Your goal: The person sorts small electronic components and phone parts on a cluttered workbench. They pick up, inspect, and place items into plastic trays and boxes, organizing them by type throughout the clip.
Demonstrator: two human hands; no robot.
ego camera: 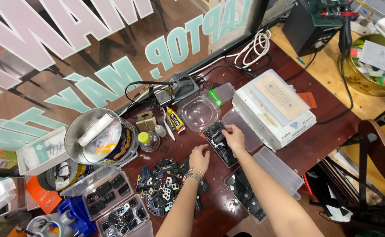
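My right hand [233,136] reaches into a clear plastic box [232,160] of small black parts, with its fingertips pinching a part at the box's far end. My left hand [199,159], a beaded bracelet on its wrist, rests fingers down on the dark red table at the edge of a loose pile of small black and white parts [164,186]. Whether the left hand holds anything is hidden by its back.
A white machine [273,109] stands right of the hands, an empty clear tub [198,113] and a glue tube [175,120] behind them. At left are a metal tin [97,138], a small bottle [145,139] and lidded part boxes [109,193]. Another part box [249,199] lies near me.
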